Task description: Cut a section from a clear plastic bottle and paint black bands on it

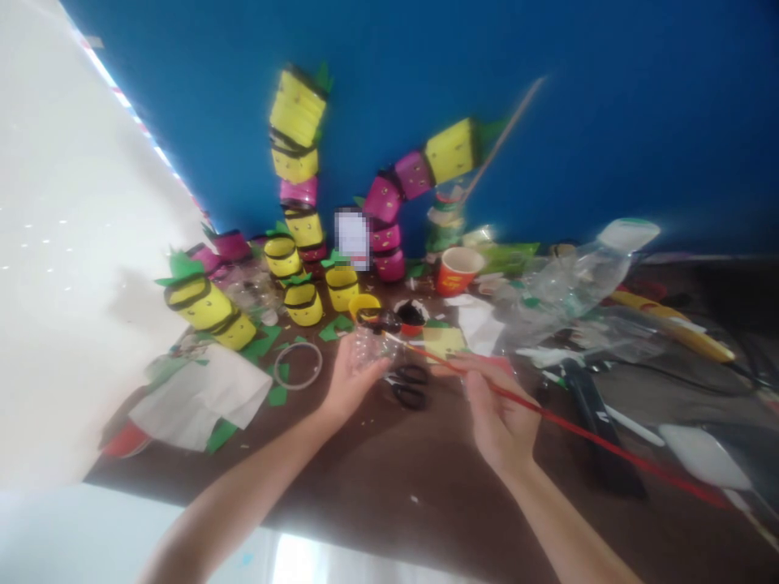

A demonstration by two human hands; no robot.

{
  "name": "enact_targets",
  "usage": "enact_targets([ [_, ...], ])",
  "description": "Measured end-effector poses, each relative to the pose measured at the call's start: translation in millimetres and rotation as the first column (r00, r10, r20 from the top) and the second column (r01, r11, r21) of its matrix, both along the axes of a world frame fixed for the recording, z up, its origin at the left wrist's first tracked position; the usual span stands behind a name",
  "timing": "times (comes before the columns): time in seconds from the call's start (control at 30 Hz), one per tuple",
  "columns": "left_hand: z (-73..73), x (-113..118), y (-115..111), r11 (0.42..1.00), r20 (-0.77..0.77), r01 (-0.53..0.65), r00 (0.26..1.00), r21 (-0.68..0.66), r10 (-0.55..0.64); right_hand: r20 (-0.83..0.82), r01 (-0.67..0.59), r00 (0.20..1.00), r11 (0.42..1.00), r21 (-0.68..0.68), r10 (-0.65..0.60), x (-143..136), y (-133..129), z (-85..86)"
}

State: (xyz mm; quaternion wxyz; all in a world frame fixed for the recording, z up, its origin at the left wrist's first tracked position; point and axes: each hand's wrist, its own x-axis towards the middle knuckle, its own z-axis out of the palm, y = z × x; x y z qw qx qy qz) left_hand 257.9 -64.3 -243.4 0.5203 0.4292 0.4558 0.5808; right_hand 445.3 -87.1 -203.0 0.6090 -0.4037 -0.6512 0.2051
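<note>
My left hand (356, 375) is closed around a clear plastic piece (370, 345), whose top edge looks black. In my right hand (499, 410) is a long red paintbrush (565, 422), its handle slanting down to the right. The brush's tip end reaches the clear piece near its dark edge. Just behind are a yellow cup (363, 305) and a small container of black paint (412, 315). Black-handled scissors (407, 388) lie on the brown table (377, 487) between my hands.
Stacked yellow and pink cups (303, 227) stand by the blue wall. White paper (204, 393) and a clear ring (298, 366) lie left. At the right are a red paper cup (458, 272), a plastic bottle (600, 268), a black tool (600, 430) and a yellow tool (682, 320).
</note>
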Motion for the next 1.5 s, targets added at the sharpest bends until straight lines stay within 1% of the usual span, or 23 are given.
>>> enact_targets([
  [0.2, 2.0, -1, 0, 1.0, -0.009, -0.009, 1.0, -0.009, 0.009, -0.005, 0.028, 1.0, 1.0, -0.002, -0.028, 1, 2, -2.6],
  [0.4, -2.1, -2, 1, 1.0, 0.017, 0.004, 1.0, -0.018, -0.004, 0.022, 0.061, 0.998, 0.998, 0.015, -0.061, 3, 5, 0.0],
  [0.67, -5.4, -3, 2, 1.0, 0.037, -0.005, 0.999, -0.031, 0.006, -0.01, 0.102, 0.995, 0.993, -0.059, -0.103, 3, 6, 6.6],
  [0.8, -5.9, -4, 3, 0.998, 0.093, -0.046, 0.994, -0.04, 0.05, -0.02, 0.158, 0.987, 0.984, -0.086, -0.16, 6, 8, 5.7],
  [0.87, -4.7, -4, 3, 0.999, 0.166, -0.039, 0.985, -0.01, 0.04, -0.04, 0.191, 0.98, 0.978, -0.08, -0.195, 9, 9, 2.9],
  [0.93, -2.7, -4, 2, 1.0, 0.234, -0.02, 0.972, 0.022, 0.014, -0.105, 0.199, 0.974, 0.979, -0.041, -0.202, 11, 8, -1.4],
  [0.97, -1.5, -4, 2, 0.999, 0.241, -0.018, 0.97, 0.031, 0.01, -0.149, 0.185, 0.971, 0.983, -0.017, -0.185, 12, 8, -4.0],
  [1.03, 0.9, -3, 0, 0.999, 0.189, -0.036, 0.982, 0.031, 0.03, -0.23, 0.127, 0.965, 0.992, 0.002, -0.123, 13, 6, -9.0],
  [1.1, 3.0, -3, -1, 0.998, 0.098, -0.051, 0.994, 0.033, 0.048, -0.263, 0.046, 0.963, 0.998, -0.037, -0.054, 12, 4, -13.0],
  [1.17, 4.4, -2, -3, 0.997, 0.026, -0.057, 0.998, 0.045, 0.055, -0.259, -0.011, 0.966, 0.995, -0.103, -0.016, 11, 3, -15.3],
  [1.3, 2.3, -1, -2, 0.994, -0.045, -0.078, 0.996, 0.072, 0.081, -0.254, -0.046, 0.967, 0.986, -0.163, 0.003, 10, 2, -15.4],
  [1.43, -4.0, -3, 0, 0.993, -0.086, -0.085, 0.992, 0.077, 0.092, -0.269, -0.069, 0.963, 0.983, -0.173, 0.02, 9, 3, -15.4],
  [1.5, -5.7, -4, 1, 0.993, -0.092, -0.085, 0.991, 0.083, 0.093, -0.27, -0.097, 0.962, 0.981, -0.168, 0.049, 9, 3, -15.8],
])
